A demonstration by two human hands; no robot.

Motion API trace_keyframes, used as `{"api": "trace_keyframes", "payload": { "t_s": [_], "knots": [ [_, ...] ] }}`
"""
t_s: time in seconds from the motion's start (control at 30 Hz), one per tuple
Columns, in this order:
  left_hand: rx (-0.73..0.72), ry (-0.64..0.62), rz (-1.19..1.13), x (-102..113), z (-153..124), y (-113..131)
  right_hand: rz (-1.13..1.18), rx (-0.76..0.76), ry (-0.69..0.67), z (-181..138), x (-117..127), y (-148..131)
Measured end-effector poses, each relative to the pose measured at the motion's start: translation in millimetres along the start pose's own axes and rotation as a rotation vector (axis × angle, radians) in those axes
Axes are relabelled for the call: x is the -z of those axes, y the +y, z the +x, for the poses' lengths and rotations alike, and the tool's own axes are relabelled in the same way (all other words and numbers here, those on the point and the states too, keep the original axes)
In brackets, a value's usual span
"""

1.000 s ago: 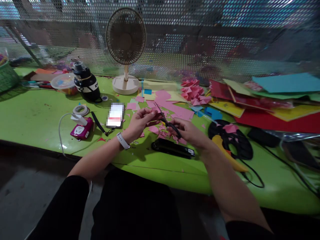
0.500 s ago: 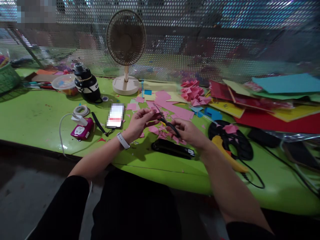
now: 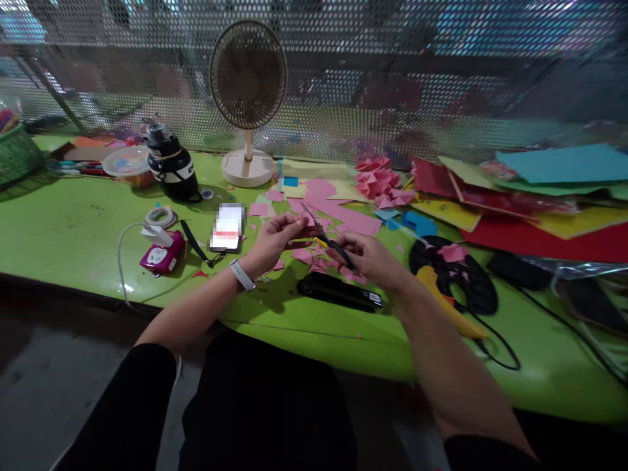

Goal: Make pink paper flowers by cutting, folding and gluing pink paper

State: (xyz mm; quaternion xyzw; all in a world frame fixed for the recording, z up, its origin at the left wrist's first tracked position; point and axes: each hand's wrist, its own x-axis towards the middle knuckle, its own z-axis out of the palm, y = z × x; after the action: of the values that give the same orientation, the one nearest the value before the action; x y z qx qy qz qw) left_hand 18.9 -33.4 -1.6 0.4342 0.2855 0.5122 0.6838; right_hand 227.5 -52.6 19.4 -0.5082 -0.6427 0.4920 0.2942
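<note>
Black-handled scissors [image 3: 334, 250] are in my right hand [image 3: 366, 256], with fingers wrapped round the handles and blades pointing up and left. My left hand [image 3: 279, 239], with a pale watch band on its wrist, pinches a small piece of pink paper [image 3: 308, 220] beside the blades. Whether the blades touch the paper is hard to tell. Pink paper scraps [image 3: 321, 260] lie on the green table below both hands. Close in front of them is a black stapler [image 3: 339, 292]. Behind the hands lies a larger cut pink sheet [image 3: 350, 216].
A white fan [image 3: 248, 167] and a black bottle [image 3: 173, 171] stand at the back. A phone [image 3: 227, 227] and a purple power adapter [image 3: 161, 254] lie left. Crumpled pink paper [image 3: 377, 182], coloured sheets [image 3: 564, 163] and a black ring-shaped cushion [image 3: 473, 288] are on the right.
The pink piece in my left fingers shows more of its surface beside the blades, and the fingers have shifted slightly. The scissors stay in nearly the same place.
</note>
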Motion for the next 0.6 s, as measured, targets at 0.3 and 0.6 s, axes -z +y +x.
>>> {"api": "trace_keyframes", "payload": {
  "t_s": [0.3,0.6],
  "knots": [
    [-0.006,0.009,0.033,1.6,1.3,-1.2,0.014,0.003,-0.025,-1.5,0.7,-2.4],
    [-0.004,0.013,0.035,-0.1,0.4,-0.1,0.030,0.012,-0.018,1.2,0.2,0.0]
  ]
}}
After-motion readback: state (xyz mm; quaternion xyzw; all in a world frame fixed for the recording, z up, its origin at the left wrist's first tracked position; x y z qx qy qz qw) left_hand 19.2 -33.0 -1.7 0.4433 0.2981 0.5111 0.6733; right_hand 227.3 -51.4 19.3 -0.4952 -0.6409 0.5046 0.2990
